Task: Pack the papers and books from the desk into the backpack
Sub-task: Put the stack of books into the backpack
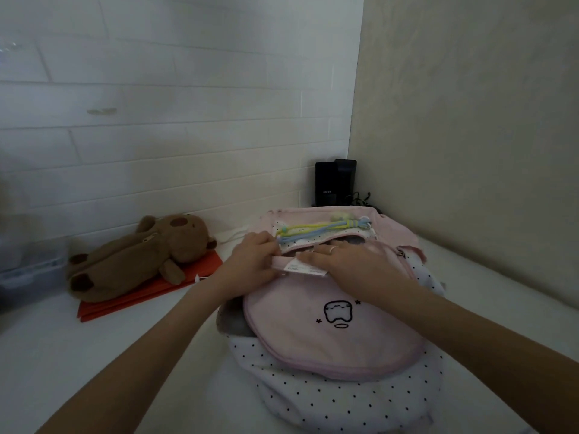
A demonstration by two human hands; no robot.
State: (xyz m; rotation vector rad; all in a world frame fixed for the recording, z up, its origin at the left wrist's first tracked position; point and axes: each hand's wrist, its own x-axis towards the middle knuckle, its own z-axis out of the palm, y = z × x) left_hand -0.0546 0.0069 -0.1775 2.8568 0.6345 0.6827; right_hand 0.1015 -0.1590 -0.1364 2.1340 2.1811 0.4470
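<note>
Up close, the fingers of the left hand [250, 256] curl shut around the soft pink rim of the backpack [332, 321], pinching the fabric edge beside a white paper tag [305, 268]. The right hand [354, 264] lies flatter, its fingers slid into the open mouth of the bag with a thin ring on one of them; whether they grip anything inside cannot be told, since the tips are hidden in the dark opening. Behind the hands, the inner panel of the bag shows white cloth with small dots, crossed by yellow and pale blue cords [319, 230] ending in a fluffy tuft. The front flap is smooth pink fabric, rounded at its lower edge, with a black line drawing of a tooth-like figure and small stars. Beneath it spreads white, black-dotted cloth, bunched and soft. All of this rests on a white desk [94, 355] set into a corner. To the left lies a brown plush animal [138, 255], stretched over flat red-orange folders [147, 292]. A black boxy device [333, 183] with cables stands in the far corner against the painted brick wall [172, 104].
</note>
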